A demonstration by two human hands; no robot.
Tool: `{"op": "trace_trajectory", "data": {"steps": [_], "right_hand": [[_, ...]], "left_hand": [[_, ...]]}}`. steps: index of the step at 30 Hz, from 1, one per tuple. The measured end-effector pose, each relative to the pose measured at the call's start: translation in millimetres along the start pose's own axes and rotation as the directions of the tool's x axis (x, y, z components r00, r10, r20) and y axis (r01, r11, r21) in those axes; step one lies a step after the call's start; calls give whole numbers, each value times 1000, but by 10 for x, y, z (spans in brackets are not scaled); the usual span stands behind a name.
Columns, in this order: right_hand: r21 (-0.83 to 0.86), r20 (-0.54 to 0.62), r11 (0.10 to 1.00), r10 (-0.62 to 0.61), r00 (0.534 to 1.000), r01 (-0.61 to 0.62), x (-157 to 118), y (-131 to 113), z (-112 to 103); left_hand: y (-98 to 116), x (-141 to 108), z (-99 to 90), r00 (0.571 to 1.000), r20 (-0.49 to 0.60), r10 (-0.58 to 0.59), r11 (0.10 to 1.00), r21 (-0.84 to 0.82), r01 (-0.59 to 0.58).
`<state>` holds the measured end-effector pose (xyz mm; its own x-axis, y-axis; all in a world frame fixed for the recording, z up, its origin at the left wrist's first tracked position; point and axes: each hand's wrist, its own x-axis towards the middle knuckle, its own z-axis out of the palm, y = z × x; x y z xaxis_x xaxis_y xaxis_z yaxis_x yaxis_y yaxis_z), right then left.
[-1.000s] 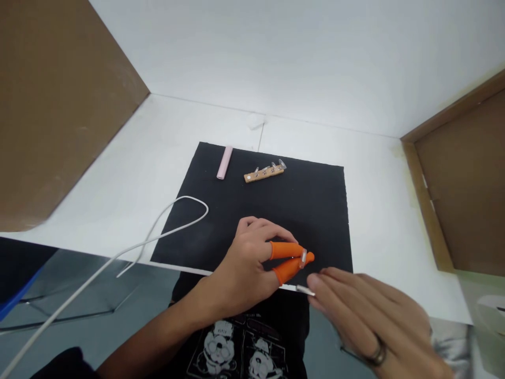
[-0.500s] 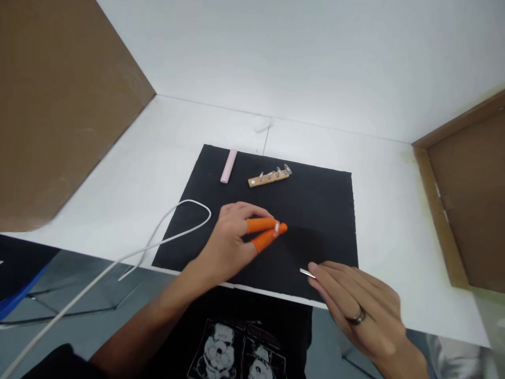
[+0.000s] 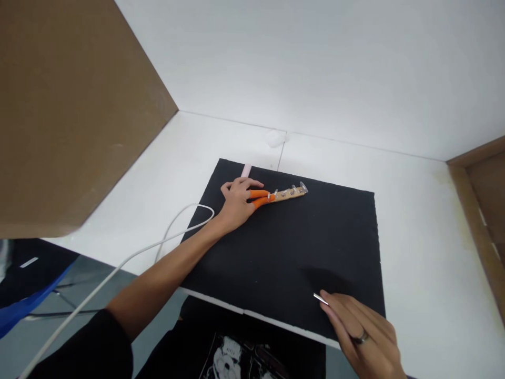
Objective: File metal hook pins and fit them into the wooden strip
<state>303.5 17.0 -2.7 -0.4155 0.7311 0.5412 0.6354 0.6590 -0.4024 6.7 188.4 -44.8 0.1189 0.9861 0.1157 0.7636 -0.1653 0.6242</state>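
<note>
My left hand [image 3: 239,201] reaches to the back of the black mat [image 3: 292,247], orange finger covers on its thumb and index finger. These two fingers are pinched together around a small whitish piece [image 3: 269,196], its kind too small to make out. They meet at the left end of a narrow wooden strip [image 3: 290,194], covering that end. Several small clear, nail-shaped pieces [image 3: 303,187] stand along the strip. Near the mat's front right corner, my right hand [image 3: 361,331] grips a thin silver metal tool [image 3: 321,299]; its tip points left and the rest is hidden in the fingers.
A pale pink bar [image 3: 245,171] lies behind my left hand, partly hidden by it. A white cable [image 3: 158,243] loops over the mat's left edge. Brown panels [image 3: 90,116] flank the white table [image 3: 158,173], and a white wall rises behind.
My left hand has moved away from me, from the middle of the mat to the wooden strip's left end. My right hand still holds the tool. The view has shifted a little.
</note>
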Motion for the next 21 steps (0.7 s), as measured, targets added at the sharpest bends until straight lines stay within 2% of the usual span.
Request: {"op": "trace_trajectory", "data": {"steps": [5, 11, 21], "right_hand": [[54, 54, 998, 10, 998, -13, -117, 79, 61], [85, 65, 996, 20, 998, -25, -110, 87, 103], [89, 53, 995, 38, 998, -43, -84, 76, 163]], "left_hand": [[29, 15, 13, 999, 35, -26, 999, 45, 24], [6, 26, -5, 998, 48, -48, 996, 80, 44], [11, -22, -23, 996, 87, -3, 996, 92, -5]]}}
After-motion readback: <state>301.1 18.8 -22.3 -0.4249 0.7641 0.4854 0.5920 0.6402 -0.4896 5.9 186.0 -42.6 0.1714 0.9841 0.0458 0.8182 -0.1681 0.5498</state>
